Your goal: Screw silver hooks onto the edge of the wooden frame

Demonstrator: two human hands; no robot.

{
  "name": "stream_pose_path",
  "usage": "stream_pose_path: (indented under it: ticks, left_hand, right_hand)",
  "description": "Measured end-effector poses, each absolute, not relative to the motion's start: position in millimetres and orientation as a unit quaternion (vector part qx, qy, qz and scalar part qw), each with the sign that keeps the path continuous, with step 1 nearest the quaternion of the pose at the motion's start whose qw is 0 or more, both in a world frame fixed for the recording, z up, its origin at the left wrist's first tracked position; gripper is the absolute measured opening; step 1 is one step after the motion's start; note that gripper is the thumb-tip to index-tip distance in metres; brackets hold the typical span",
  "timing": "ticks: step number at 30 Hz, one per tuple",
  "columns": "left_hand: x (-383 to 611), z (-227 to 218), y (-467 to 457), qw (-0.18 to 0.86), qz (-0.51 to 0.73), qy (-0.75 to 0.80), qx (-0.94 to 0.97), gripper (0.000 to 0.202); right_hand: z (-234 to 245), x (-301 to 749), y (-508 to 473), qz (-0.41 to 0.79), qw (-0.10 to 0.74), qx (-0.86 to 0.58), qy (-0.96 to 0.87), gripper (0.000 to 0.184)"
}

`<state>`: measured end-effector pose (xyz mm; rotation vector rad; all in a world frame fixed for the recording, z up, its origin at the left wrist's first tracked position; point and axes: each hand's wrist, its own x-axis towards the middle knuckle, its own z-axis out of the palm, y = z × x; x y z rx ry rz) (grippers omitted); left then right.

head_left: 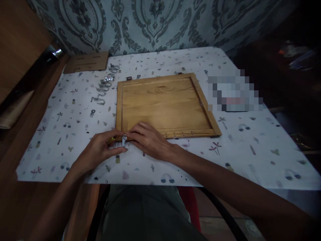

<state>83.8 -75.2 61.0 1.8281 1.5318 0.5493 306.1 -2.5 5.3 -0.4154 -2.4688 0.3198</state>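
Note:
A framed wooden panel [160,103], like a cabinet door, lies flat on the table. At its near left corner is a small silver metal fitting [124,140]; its exact kind is unclear. My left hand [101,147] has the thumb and forefinger closed about this fitting. A small yellow object [111,140] shows by the left fingers, too little of it visible to name. My right hand [147,140] rests along the panel's near edge, its fingertips bent together against the fitting from the right. Part of the fitting is hidden by the fingers.
Several silver metal fittings [102,87] lie in a row left of the panel. A piece of brown cardboard [86,62] sits at the back left. A blurred-out item [234,92] lies to the right. The printed tablecloth [160,167] reaches the table's near edge.

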Motion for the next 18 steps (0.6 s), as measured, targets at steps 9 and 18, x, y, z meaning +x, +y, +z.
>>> stream_pose_path:
  ticks: [9, 18]
  left_hand:
    - [83.7, 59.9, -74.8, 0.336, 0.213, 0.591, 0.702, 0.045]
    - [61.6, 86.1, -79.2, 0.276, 0.405, 0.614, 0.619, 0.026]
  right_hand:
    - [7.8, 303.8, -4.3, 0.034, 0.284, -0.159, -0.945, 0.015]
    - [9.9, 304.6, -5.3, 0.035, 0.275, -0.165, -0.947, 0.018]
